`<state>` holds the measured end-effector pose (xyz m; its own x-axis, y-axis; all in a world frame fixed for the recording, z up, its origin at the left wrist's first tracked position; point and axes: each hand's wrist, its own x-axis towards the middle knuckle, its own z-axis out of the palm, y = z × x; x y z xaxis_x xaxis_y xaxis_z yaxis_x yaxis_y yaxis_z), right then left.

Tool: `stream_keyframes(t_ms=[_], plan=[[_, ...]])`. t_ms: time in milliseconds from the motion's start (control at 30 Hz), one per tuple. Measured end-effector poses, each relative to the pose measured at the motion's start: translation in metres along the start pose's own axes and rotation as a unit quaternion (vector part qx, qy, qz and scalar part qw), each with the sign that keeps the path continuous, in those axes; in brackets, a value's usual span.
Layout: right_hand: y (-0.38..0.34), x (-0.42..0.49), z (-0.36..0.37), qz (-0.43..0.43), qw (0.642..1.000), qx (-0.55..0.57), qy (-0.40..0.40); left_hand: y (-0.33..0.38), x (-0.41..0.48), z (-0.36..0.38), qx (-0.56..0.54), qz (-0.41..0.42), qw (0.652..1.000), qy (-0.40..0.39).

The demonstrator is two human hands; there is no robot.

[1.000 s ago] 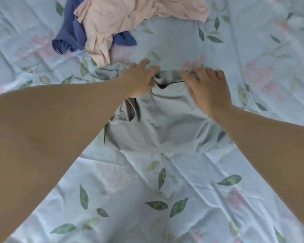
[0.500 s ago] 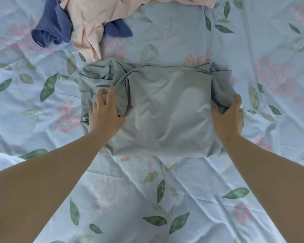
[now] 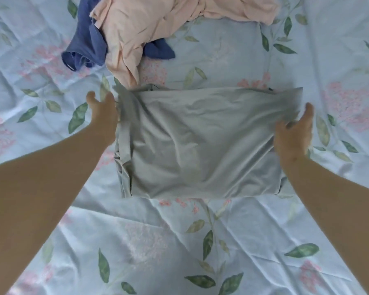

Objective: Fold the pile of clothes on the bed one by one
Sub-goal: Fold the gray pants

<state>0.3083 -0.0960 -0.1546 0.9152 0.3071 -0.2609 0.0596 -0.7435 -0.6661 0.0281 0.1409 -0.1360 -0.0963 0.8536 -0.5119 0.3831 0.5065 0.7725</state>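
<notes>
Grey garment (image 3: 196, 145): lies folded into a rough rectangle on the bed (image 3: 200, 241), between the two hands; its left side is bunched in layered folds.
Left hand (image 3: 102, 118): at the grey garment's left edge near the far corner, fingers straight and slightly spread, pointing away from the person; it grips nothing, and the palm side lies against the cloth's edge.
Left arm: bare, reaching in a long diagonal towards the garment.
Right hand (image 3: 294, 133): at the grey garment's right edge, thumb raised, fingers curled on the cloth; the edge sits between thumb and fingers, though this part is blurred.
Right arm: bare, stretched towards the garment's near right corner.
Pink garment (image 3: 158, 24): crumpled beyond the grey garment, one end touching its far left corner.
Blue garment (image 3: 85, 45): beyond the grey garment, partly under the pink one.
</notes>
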Motion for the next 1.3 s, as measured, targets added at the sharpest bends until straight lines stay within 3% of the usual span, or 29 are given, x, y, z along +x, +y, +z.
stream_keyframes(t_ms=[67,100,233,433,533,700,867,933,1033,1100,1200,1233,1300], plan=[[0.006,-0.023,0.014,0.005,0.996,-0.079,-0.03,-0.014,-0.005,0.001,0.0,-0.088,0.995,-0.036],[0.009,-0.037,0.022,-0.003,0.993,-0.108,-0.036,-0.024,-0.009,0.0,0.041,-0.095,0.993,-0.052],[0.016,-0.083,0.047,-0.033,0.985,-0.154,-0.074,-0.059,-0.014,-0.006,0.217,0.009,0.974,-0.06],[0.028,-0.102,0.052,-0.074,0.963,-0.235,-0.111,-0.057,-0.004,-0.019,0.192,0.1,0.976,0.035],[0.026,-0.108,0.051,-0.071,0.957,-0.251,-0.124,-0.078,-0.027,-0.023,0.178,0.035,0.983,0.022],[0.029,-0.122,0.048,-0.077,0.954,-0.254,-0.138,-0.119,-0.06,-0.044,0.324,-0.004,0.944,-0.059],[0.033,-0.13,0.043,-0.069,0.958,-0.237,-0.147,-0.112,-0.046,-0.076,0.081,0.014,0.996,0.026],[0.034,-0.134,0.043,-0.061,0.959,-0.234,-0.15,-0.117,-0.054,-0.076,0.062,-0.065,0.996,-0.027],[0.036,-0.142,0.042,-0.059,0.96,-0.23,-0.149,-0.13,-0.07,-0.077,0.193,-0.167,0.949,-0.186],[0.037,-0.147,0.043,-0.059,0.963,-0.223,-0.139,-0.129,-0.069,-0.085,0.191,-0.151,0.959,-0.147],[0.041,-0.158,0.045,0.026,0.984,-0.156,-0.079,-0.127,-0.064,-0.095,0.215,-0.124,0.967,-0.056],[0.039,-0.162,0.046,0.1,0.989,-0.091,-0.058,-0.125,-0.065,-0.092,0.216,-0.134,0.966,-0.054],[0.036,-0.171,0.05,0.259,0.963,0.058,-0.046,-0.121,-0.068,-0.08,0.185,-0.147,0.969,-0.07]])
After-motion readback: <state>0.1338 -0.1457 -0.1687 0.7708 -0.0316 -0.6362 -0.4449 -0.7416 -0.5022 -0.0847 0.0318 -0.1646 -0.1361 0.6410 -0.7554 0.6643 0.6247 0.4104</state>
